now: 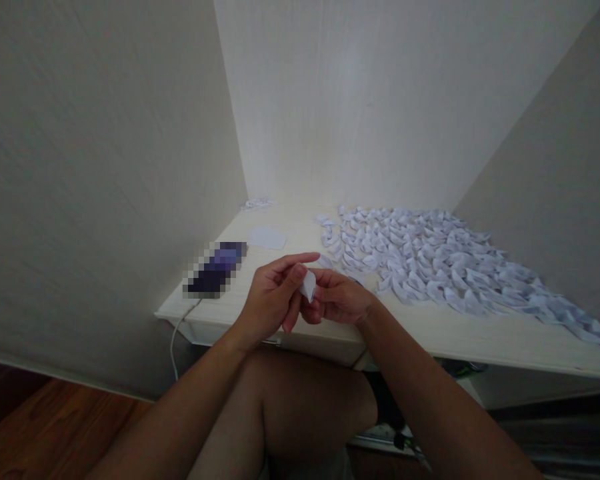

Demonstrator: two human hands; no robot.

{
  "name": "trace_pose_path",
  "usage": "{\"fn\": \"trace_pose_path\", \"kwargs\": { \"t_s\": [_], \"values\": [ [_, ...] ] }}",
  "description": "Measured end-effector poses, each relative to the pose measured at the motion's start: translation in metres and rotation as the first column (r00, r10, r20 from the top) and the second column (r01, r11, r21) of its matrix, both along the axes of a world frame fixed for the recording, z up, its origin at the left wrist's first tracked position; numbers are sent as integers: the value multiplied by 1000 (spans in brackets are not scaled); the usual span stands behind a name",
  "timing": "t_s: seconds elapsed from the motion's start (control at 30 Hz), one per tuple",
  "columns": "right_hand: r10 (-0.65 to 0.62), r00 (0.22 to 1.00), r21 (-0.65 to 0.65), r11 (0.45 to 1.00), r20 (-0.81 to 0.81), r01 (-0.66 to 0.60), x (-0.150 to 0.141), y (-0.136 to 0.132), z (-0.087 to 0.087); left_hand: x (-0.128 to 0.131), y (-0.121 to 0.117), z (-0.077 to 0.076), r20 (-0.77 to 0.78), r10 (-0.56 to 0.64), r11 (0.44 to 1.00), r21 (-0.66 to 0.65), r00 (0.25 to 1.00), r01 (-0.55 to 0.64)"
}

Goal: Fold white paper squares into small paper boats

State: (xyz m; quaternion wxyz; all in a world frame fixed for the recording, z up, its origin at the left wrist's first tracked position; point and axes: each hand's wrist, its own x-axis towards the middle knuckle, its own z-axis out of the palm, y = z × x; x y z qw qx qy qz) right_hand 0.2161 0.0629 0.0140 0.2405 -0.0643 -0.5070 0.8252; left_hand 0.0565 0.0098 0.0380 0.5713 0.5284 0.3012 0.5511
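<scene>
A small white folded paper piece (309,285), roughly triangular with its long axis near upright and tip pointing down, is pinched between the fingers of the left hand (273,293) and right hand (340,299) above the worktop's (430,327) front edge.

Both bare forearms rise from the lower edge of the frame and meet at centre; the left hand (275,297) is turned palm inward, index finger stretched out to the right, thumb and remaining fingers curled; the right hand (341,298) faces it, fingers bent inward, fingertips touching the left's; a bare knee sits below them.
</scene>
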Motion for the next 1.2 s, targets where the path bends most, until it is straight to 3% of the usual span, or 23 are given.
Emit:
{"fn": "trace_pose_path", "kwargs": {
  "t_s": [0.27, 0.6, 0.97, 1.2],
  "values": [
    [-49, 999, -79, 996, 0, 49, -3, 0, -1, 4, 0, 0, 56, 68, 998, 14, 996, -69],
    [-32, 999, -10, 999, 31, 32, -5, 1, -5, 3, -5, 4, -24, 40, 998, -44, 999, -41],
    [-259, 966, 3, 966, 26, 259, -6, 1, 3, -11, 5, -3, 103, 42, 989, -144, 994, -27],
    [-408, 910, 80, 912, 76, 402, -7, 6, 0, -27, 12, -9, 171, -83, 956, -265, 982, 127]
  ]
}}
